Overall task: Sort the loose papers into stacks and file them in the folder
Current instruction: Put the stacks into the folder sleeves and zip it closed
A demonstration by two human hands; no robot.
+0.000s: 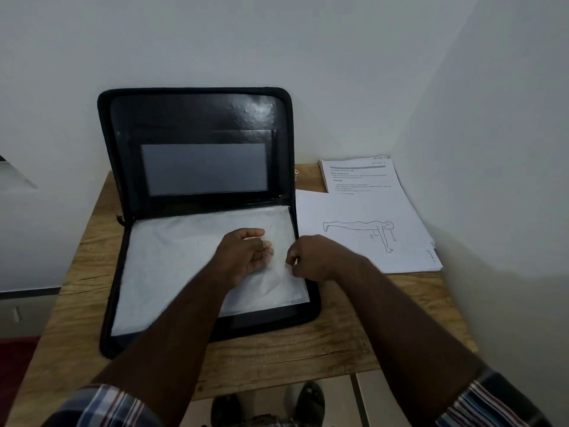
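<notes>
A black zip folder (197, 118) lies open on the wooden table (308, 343), its lid leaning on the wall. Clear plastic sleeves (172, 251) with white paper inside fill its lower half. My left hand (246, 252) sits on the sleeves near their right side, fingers curled and pinching the plastic. My right hand (311, 258) pinches the right edge of the same sleeve. Right of the folder lie loose papers: a sheet with a push-up drawing (357, 232) on top, and a printed text stack (357, 177) behind it.
White walls close in behind and on the right, where the papers reach the corner. Bare wood shows in front of the folder and along the left side. Below the table edge I see my two feet in sandals (268, 402) on the floor.
</notes>
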